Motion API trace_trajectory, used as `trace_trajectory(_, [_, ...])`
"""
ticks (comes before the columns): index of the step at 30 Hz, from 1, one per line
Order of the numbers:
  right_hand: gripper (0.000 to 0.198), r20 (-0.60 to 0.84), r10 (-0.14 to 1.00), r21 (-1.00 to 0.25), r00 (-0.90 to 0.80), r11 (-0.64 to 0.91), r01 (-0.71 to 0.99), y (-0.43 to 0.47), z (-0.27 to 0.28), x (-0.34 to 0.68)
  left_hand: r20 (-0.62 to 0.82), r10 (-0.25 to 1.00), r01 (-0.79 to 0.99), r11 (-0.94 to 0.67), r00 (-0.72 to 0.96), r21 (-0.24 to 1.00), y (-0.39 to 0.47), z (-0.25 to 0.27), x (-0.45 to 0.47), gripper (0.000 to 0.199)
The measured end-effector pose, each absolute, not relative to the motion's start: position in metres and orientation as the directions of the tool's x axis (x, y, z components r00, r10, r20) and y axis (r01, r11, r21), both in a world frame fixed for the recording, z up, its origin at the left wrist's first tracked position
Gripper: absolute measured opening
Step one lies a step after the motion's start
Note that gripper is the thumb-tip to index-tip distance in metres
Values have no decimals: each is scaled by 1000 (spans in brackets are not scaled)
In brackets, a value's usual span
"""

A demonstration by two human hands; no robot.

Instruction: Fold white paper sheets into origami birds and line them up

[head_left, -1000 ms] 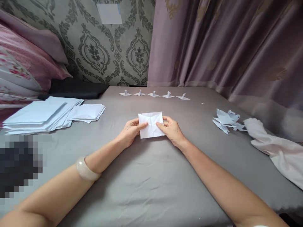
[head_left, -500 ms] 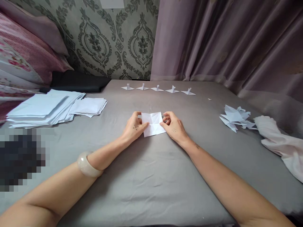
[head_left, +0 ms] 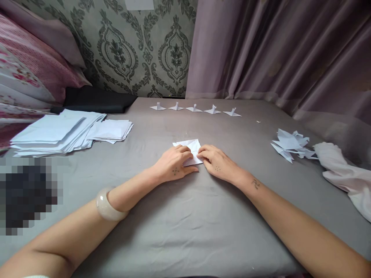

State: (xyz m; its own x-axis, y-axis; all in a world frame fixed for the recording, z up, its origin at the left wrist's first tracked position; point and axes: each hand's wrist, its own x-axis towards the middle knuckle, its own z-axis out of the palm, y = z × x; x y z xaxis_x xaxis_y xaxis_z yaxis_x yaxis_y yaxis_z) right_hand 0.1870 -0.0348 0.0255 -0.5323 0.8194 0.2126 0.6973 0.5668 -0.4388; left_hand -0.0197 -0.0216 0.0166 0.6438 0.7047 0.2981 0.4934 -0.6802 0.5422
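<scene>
A small creased white square of paper (head_left: pixel 194 143) lies on the grey cloth in front of me, partly covered by my hands. My left hand (head_left: pixel 175 160) rests over its left side, fingers lying on the sheet and thumb stretched out apart near the lower edge. At the right edge, my right hand (head_left: pixel 216 160) has bent fingers on the paper, with the thumb mostly hidden below them. Fold lines show on the uncovered upper part.
A row of several folded paper figures (head_left: pixel 194 108) stands toward the back. Paper stacks, large (head_left: pixel 46 131) and small (head_left: pixel 111 130), lie left, near a black folded item (head_left: pixel 95 101). At right are a pile of folded paper (head_left: pixel 291 143) and a pale cloth (head_left: pixel 342 166).
The paper has gone from being held up between thumbs and fingers to lying on the cloth. Both hands have turned palm down over it, and my left thumb has come off it.
</scene>
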Motion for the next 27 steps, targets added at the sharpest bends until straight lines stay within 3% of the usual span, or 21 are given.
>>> trace_trajectory(5, [31,237,819,-367,-522,573,733,-47,21,190,294,701,484,-680,650,551,-26,24,-19,8])
trace_trajectory(10, [24,317,838,-407,-444,543,734,-56,16,193,142,659,630,-750,739,201,-33,28,-15,25])
trace_trajectory(12, [18,314,856,-432,-411,514,741,-58,17,193,140,683,665,-730,716,158,-33,28,-14,29])
trace_trajectory(18, [11,320,887,-495,-333,456,739,-55,15,191,240,772,692,-634,588,345,-25,18,-15,23])
trace_trajectory(22, [12,348,891,-501,-292,440,745,-54,10,189,225,826,693,-558,517,457,-20,16,-13,15])
trace_trajectory(27, [13,337,906,-545,-257,410,732,-53,9,189,203,849,679,-514,487,524,-17,15,-9,21])
